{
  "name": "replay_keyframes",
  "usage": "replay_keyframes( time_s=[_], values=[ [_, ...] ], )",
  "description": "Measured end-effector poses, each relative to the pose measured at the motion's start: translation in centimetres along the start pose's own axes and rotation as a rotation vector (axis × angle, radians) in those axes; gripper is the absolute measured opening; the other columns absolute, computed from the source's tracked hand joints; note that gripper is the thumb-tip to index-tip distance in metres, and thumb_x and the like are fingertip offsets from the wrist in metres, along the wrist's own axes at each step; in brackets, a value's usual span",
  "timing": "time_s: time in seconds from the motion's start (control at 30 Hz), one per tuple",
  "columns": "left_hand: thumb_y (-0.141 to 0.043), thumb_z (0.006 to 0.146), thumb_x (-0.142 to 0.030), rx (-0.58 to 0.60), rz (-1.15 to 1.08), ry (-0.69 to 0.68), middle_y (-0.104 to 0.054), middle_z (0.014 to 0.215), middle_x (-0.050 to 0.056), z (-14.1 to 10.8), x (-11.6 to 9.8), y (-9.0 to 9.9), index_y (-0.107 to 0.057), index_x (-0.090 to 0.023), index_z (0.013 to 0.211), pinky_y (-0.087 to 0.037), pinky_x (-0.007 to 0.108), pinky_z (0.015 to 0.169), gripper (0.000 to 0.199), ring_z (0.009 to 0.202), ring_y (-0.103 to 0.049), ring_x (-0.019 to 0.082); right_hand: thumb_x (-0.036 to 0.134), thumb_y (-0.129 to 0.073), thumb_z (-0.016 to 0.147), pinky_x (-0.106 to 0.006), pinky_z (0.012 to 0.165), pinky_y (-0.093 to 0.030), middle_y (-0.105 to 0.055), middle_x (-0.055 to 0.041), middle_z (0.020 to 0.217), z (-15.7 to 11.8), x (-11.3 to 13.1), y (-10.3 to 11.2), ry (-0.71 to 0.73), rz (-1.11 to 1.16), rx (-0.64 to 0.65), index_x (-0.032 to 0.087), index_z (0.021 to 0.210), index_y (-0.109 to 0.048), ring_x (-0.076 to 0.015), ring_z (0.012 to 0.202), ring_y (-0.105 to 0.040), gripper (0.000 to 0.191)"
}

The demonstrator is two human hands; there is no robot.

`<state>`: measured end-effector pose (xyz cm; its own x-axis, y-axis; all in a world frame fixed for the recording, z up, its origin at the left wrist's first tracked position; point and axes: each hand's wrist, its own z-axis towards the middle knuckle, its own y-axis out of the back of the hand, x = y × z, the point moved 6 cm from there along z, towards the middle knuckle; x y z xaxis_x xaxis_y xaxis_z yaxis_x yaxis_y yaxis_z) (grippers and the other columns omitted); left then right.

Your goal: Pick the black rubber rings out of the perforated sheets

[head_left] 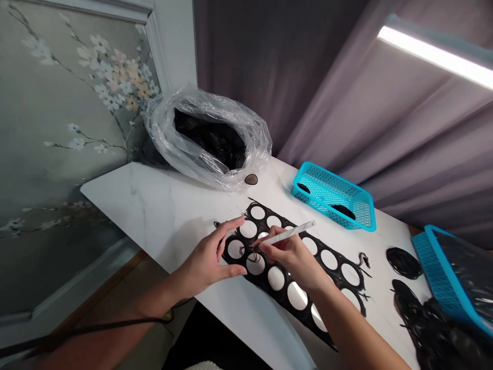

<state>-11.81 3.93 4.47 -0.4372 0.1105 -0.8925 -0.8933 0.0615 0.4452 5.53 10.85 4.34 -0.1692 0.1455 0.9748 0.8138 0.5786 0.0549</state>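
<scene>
A black sheet point(268, 271) with rows of round white openings lies slantwise across the white table. My right hand point(287, 252) pinches a slim white, pen-like tool point(289, 233), its tip down at the sheet's left part. Thin dark loops point(253, 256) show just under that tip. On the sheet's left end rests my left hand point(215, 254), thumb and fingers spread apart, with nothing seen between them. My right hand and forearm hide some of the openings.
Behind the sheet, a clear plastic bag point(256, 128) holds black pieces. A blue basket point(367, 210) stands at the back right, another point(439, 272) at the far right. Black material point(435, 329) is heaped near it. A dark coil point(403, 262) and small oval piece point(251, 179) lie on the table point(154, 192).
</scene>
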Motion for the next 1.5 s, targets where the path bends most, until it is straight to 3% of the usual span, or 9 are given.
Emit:
replay_keyframes(
  time_s=[0.13, 0.37, 0.5, 0.7, 1.03, 1.2, 1.27, 1.4, 1.5],
  values=[
    [-0.074, 0.081, -0.029, 0.070, -0.175, 0.131, -0.067, 0.110, 0.003, 1.2, 0.8, -0.8, -0.043, -0.029, 0.146, -0.048, 0.025, 0.068, 0.072, 0.071, -0.053, 0.011, 0.046, -0.075, 0.079, -0.027, 0.058, -0.043, -0.069, -0.0020, 0.080, 0.1, 0.4, -1.4, -0.023, 0.088, 0.062, 0.021, 0.075, -0.052, -0.0139, 0.065, -0.054, 0.034],
    [-0.054, 0.096, -0.036, -0.214, -0.298, 0.254, -0.063, 0.078, -0.001, -0.5, 3.2, 2.5, -0.056, -0.021, 0.129, -0.045, 0.030, 0.080, 0.036, 0.081, -0.060, 0.017, 0.034, -0.065, 0.086, -0.031, 0.068, -0.046, -0.070, -0.0075, 0.104, 1.1, -2.4, -1.7, 0.131, -0.075, -0.066, 0.021, 0.075, -0.057, -0.0193, 0.085, -0.062, 0.019],
    [-0.052, 0.097, -0.024, -0.247, 0.094, 0.063, -0.064, 0.082, 0.001, -2.2, 2.9, 3.1, -0.070, -0.025, 0.103, -0.041, 0.034, 0.081, 0.018, 0.085, -0.059, 0.019, 0.023, -0.060, 0.088, -0.030, 0.069, -0.046, -0.069, -0.0066, 0.100, 0.4, -3.5, -3.4, 0.177, -0.220, -0.017, 0.021, 0.080, -0.059, -0.0199, 0.087, -0.062, 0.008],
    [-0.049, 0.091, 0.000, -0.185, 0.755, -0.295, -0.061, 0.094, 0.006, -4.9, 2.3, -1.6, -0.071, -0.027, 0.114, -0.034, 0.043, 0.090, 0.042, 0.103, -0.052, 0.027, 0.015, -0.061, 0.087, -0.030, 0.068, -0.046, -0.069, -0.0046, 0.096, 0.2, -3.6, -4.3, 0.268, -0.356, -0.017, 0.022, 0.084, -0.060, -0.0177, 0.080, -0.061, 0.007],
    [-0.042, 0.090, 0.004, -0.097, 0.833, -0.309, -0.058, 0.096, 0.007, -5.1, 1.3, -1.9, -0.066, -0.021, 0.123, -0.034, 0.045, 0.096, 0.047, 0.101, -0.052, 0.025, 0.008, -0.059, 0.087, -0.029, 0.069, -0.051, -0.070, -0.0054, 0.099, -0.2, -3.3, -4.7, 0.409, -0.531, -0.032, 0.022, 0.081, -0.057, -0.0183, 0.083, -0.065, 0.015],
    [-0.042, 0.092, 0.003, -0.079, 0.819, -0.291, -0.058, 0.094, 0.006, -5.0, 1.6, -1.9, -0.066, -0.020, 0.120, -0.035, 0.044, 0.097, 0.044, 0.098, -0.053, 0.023, 0.010, -0.049, 0.095, -0.038, 0.081, -0.049, -0.072, -0.0112, 0.104, -1.0, -1.9, -6.2, 0.699, -0.988, 0.090, 0.021, 0.092, -0.058, -0.0251, 0.095, -0.064, 0.014],
    [-0.041, 0.092, 0.004, -0.069, 0.807, -0.283, -0.058, 0.094, 0.006, -5.0, 1.7, -1.9, -0.066, -0.020, 0.121, -0.034, 0.045, 0.098, 0.046, 0.098, -0.052, 0.022, 0.011, -0.045, 0.095, -0.039, 0.078, -0.047, -0.072, -0.0128, 0.099, 0.1, -0.6, -4.1, 0.720, -1.128, -0.021, 0.019, 0.094, -0.059, -0.0262, 0.090, -0.064, 0.016],
    [-0.037, 0.088, 0.009, -0.065, 0.793, -0.304, -0.061, 0.101, 0.007, -5.5, 1.9, -1.9, -0.063, -0.020, 0.127, -0.030, 0.046, 0.103, 0.056, 0.106, -0.053, 0.022, 0.016, -0.042, 0.094, -0.038, 0.072, -0.043, -0.071, -0.0119, 0.088, 2.2, 2.4, 5.0, 0.528, -1.165, -0.574, 0.020, 0.091, -0.059, -0.0265, 0.081, -0.062, 0.017],
    [-0.037, 0.087, 0.008, -0.019, 0.763, -0.271, -0.065, 0.100, 0.004, -5.2, 2.9, -0.7, -0.065, -0.028, 0.127, -0.025, 0.047, 0.107, 0.061, 0.107, -0.055, 0.020, 0.023, -0.050, 0.091, -0.035, 0.066, -0.042, -0.071, -0.0091, 0.086, 1.1, 2.5, 9.6, 0.289, -1.045, -0.628, 0.022, 0.085, -0.057, -0.0241, 0.074, -0.061, 0.010]
  ],
)
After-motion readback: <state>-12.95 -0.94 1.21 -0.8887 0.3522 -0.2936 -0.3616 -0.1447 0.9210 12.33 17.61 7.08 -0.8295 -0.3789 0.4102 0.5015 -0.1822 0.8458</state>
